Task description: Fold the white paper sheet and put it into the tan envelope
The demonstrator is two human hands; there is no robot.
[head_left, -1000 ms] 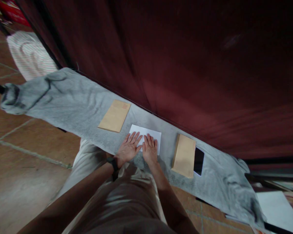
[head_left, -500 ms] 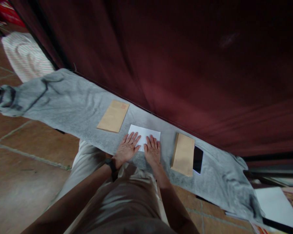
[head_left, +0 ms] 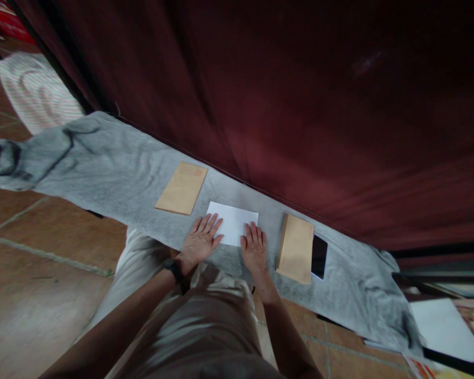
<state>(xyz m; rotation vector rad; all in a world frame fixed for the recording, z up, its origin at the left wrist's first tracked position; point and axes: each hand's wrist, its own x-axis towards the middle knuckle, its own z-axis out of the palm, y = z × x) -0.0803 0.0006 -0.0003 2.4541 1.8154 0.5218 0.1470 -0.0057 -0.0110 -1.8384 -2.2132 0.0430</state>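
A white folded sheet of paper [head_left: 234,221] lies on a grey cloth [head_left: 114,163] spread over a narrow table. My left hand [head_left: 200,241] rests flat on the sheet's near left corner, fingers stretched out. My right hand [head_left: 254,247] lies flat at its near right corner, fingers spread. A black band sits on my left wrist. One brown envelope [head_left: 181,188] lies to the left of the sheet. A stack of brown envelopes [head_left: 295,248] lies to its right.
A dark phone [head_left: 319,256] lies beside the envelope stack. A dark red curtain [head_left: 300,105] hangs just behind the table. The floor is brown tile. A striped white cloth [head_left: 35,92] sits far left, and white paper [head_left: 442,329] lies at the lower right.
My two hands have slid apart along the near edge of the white sheet, the right one moving right and the left one slightly left and back. More of the sheet shows.
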